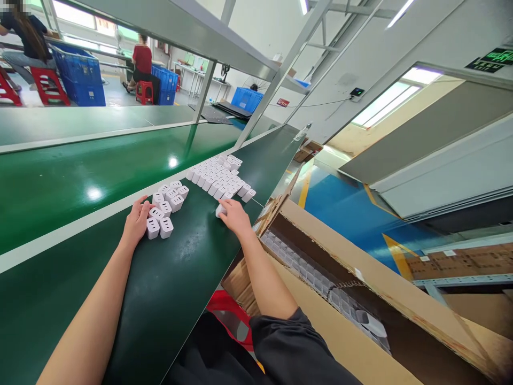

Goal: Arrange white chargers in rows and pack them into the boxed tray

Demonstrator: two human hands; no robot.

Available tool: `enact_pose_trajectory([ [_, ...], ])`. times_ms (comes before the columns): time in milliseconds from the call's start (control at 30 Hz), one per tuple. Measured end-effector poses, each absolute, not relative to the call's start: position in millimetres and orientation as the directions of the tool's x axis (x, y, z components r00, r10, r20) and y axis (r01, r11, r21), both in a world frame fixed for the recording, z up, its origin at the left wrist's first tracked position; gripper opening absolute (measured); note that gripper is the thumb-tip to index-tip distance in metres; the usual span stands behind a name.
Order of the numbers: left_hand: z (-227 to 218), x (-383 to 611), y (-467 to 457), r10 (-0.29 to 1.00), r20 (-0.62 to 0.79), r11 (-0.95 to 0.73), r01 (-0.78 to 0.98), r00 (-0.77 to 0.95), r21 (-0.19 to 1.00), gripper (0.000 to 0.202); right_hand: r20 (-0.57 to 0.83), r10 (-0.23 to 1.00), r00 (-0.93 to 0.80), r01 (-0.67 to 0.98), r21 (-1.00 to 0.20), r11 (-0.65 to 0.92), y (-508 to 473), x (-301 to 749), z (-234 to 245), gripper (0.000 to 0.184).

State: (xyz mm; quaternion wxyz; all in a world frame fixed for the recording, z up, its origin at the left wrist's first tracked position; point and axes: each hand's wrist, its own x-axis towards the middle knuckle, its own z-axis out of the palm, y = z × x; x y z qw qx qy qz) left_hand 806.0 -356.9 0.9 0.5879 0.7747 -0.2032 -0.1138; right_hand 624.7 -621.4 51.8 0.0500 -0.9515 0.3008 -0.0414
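Note:
At the left of a small group of white USB chargers (165, 209), my left hand (137, 220) has its fingers curled against a tilted charger (156, 213). Part of that grip is hidden. Two upright chargers with dark port slots facing up stand just in front of it. My right hand (235, 215) is closed on another white charger (220, 211), low over the dark green table (180, 278). Beyond it, a larger block of white chargers (214, 175) stands packed in rows, with a few on top at the back.
An open cardboard box (344, 267) with clear plastic trays (304, 267) stands at the right below the table edge. A glossy green conveyor belt (80, 187) runs along the left behind a pale rail. Metal posts hold a shelf overhead. Two people sit far back beside blue crates (78, 72).

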Motion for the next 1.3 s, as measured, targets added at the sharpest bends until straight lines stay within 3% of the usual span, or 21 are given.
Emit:
enact_pose_trajectory([
  [167, 1.0, 806.3, -357.5, -0.453, 0.065, -0.229, -0.187, 0.889, 0.955, 0.062, 0.038, -0.730, 0.683, -0.726, -0.081, -0.683, -651.1, 624.1, 51.8, 0.047],
  [333, -3.0, 808.8, -358.7, -0.452, 0.073, -0.195, -0.178, 0.889, 0.965, 0.063, 0.127, -0.803, 0.582, -0.792, -0.134, -0.595, -668.1, 644.4, 43.4, 0.051],
  [667, 0.9, 806.1, -360.8, -0.453, 0.067, -0.194, -0.171, 0.889, 0.966, 0.061, 0.429, -0.753, 0.499, -0.727, -0.266, -0.633, -662.3, 637.9, -6.3, 0.051],
  [1000, 1.2, 799.4, -364.6, -0.446, 0.111, -0.165, -0.203, 0.888, 0.965, 0.051, 0.517, -0.782, 0.348, -0.709, -0.401, -0.580, -672.5, 659.4, -12.9, 0.065],
  [1133, 2.1, 797.9, -363.9, -0.459, 0.100, -0.155, -0.191, 0.883, 0.969, 0.052, 0.628, -0.685, 0.369, -0.654, -0.348, -0.671, -659.2, 658.6, -9.4, 0.069],
  [1300, 0.4, 799.2, -364.5, -0.468, 0.077, -0.144, -0.162, 0.880, 0.976, 0.052, 0.721, -0.450, 0.526, -0.377, -0.276, -0.884, -615.3, 663.5, 3.2, 0.061],
])
